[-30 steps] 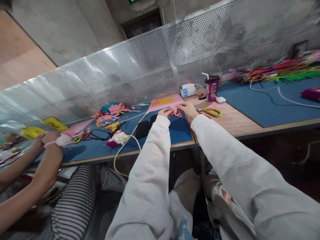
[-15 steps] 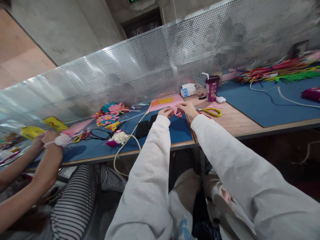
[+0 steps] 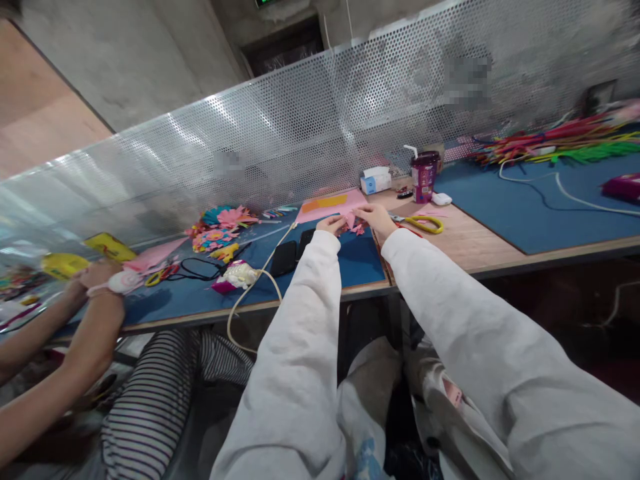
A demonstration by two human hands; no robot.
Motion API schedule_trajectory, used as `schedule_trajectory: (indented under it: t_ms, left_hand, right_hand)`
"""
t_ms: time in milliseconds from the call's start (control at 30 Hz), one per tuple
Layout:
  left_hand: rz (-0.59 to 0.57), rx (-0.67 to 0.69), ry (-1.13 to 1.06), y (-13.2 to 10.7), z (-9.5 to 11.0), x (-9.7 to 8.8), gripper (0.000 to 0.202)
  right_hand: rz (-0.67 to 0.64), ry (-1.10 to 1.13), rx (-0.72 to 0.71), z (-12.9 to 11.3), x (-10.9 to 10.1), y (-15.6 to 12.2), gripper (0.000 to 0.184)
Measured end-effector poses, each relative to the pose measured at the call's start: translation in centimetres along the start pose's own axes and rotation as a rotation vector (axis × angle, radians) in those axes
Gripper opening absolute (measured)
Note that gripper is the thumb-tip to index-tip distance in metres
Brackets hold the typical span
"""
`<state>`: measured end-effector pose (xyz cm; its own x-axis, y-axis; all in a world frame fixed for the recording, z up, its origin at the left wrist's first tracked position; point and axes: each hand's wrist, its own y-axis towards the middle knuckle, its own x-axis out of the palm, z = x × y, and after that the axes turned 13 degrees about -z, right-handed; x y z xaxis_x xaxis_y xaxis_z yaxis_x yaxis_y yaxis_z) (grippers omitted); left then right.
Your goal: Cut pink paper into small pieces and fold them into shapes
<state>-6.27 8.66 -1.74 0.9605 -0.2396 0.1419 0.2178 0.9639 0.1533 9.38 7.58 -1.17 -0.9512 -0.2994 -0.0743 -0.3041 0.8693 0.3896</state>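
Stretching across the view, a perforated metal screen (image 3: 280, 133) stands behind the tabletop (image 3: 473, 243), which carries a blue mat (image 3: 363, 263) beneath the hands. A pink sheet (image 3: 356, 199) lies just beyond the fingers. Right of it stands the purple cup (image 3: 423, 185), upright, lidded, a white straw (image 3: 411, 151) poking out, its contents hidden; beside it, the tissue box (image 3: 376, 182) has white tissue showing at its top. Yellow-handled scissors (image 3: 427, 225) lie close by the right hand (image 3: 374, 219), and a black phone (image 3: 284, 259) near the left hand (image 3: 332, 225). Smallest is the pink paper piece (image 3: 351, 220), between both hands over the mat's far part, each grip pinching it by the fingertips; its ragged edge faces the person, but fingers cover too much to tell its long axis.
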Motion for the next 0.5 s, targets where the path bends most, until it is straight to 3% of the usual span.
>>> schedule_trajectory:
  t_ms: [500]
  left_hand:
    - [-0.012, 0.012, -0.048, -0.41, 0.29, 0.47, 0.032]
  right_hand:
    - [0.006, -0.013, 0.018, -0.54, 0.01, -0.23, 0.024]
